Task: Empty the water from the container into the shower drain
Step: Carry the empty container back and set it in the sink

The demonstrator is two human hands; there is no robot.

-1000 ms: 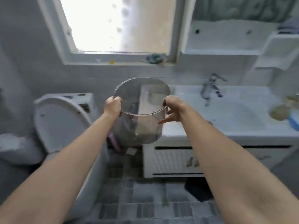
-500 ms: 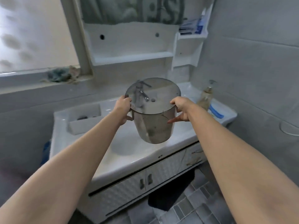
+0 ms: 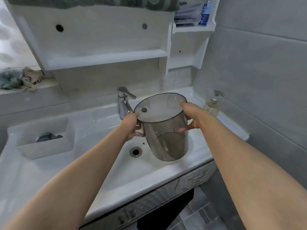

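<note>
A smoky transparent cylindrical container hangs upright above the white sink basin, held between both hands. My left hand grips its left rim, just in front of the chrome tap. My right hand clasps the right rim, thumb on the edge and fingers down the side. The sink drain lies in the basin, to the lower left of the container's base. Whether there is water inside the container I cannot tell. No shower drain is visible.
A white box tray with dark items sits on the counter at left. A soap pump bottle stands at the right back corner. White shelves hang above, a grey tiled wall is close on the right, a dark mat lies below.
The view swung right from the toilet and window to the sink. The container, still held in both hands, has come over the basin, lower and closer to the tap.
</note>
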